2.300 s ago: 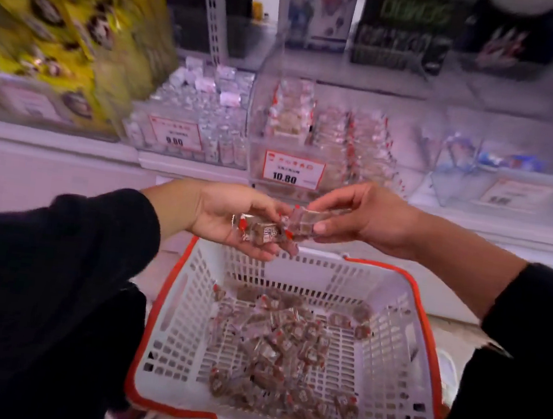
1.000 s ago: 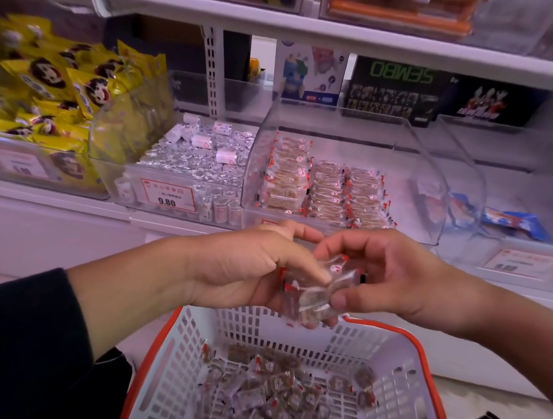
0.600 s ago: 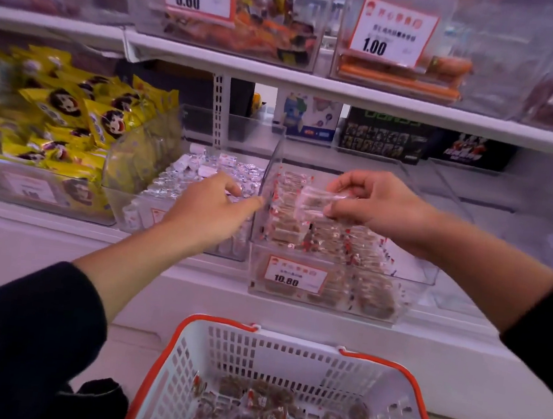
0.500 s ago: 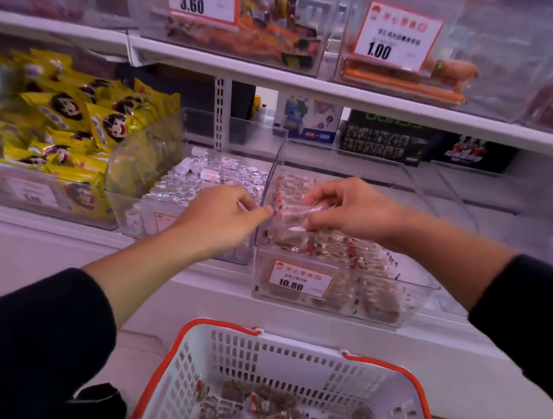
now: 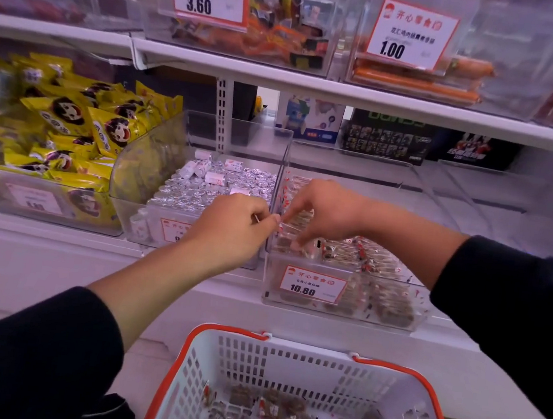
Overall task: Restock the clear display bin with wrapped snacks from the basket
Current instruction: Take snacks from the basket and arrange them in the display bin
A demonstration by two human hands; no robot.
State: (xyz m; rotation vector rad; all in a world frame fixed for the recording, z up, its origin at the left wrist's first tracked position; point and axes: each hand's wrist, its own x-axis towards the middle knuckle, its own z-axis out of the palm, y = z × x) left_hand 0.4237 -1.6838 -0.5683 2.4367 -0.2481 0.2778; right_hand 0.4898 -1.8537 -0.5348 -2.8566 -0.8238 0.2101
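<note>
Right hand [image 5: 328, 211], centre of frame, reaches down into the clear display bin [image 5: 344, 296]; fingers curled, tips pinching a wrapped snack [image 5: 295, 227] at the bin's left front corner. The snack's long axis seems to run left to right across the bin, though glare blurs its ends. Left hand [image 5: 235, 225] sits just left of the bin's side wall, fingers curled, thumb and forefinger pinched on something thin; cannot tell what it is. Rows of like snacks lie side by side in the bin, above a tag reading 10.80. Left of it, a bin of foil-wrapped pieces [image 5: 208, 188]; yellow packets [image 5: 64, 126] at far left. At bottom centre, the white basket [image 5: 302, 364] with orange rim holds more loose snacks.
</note>
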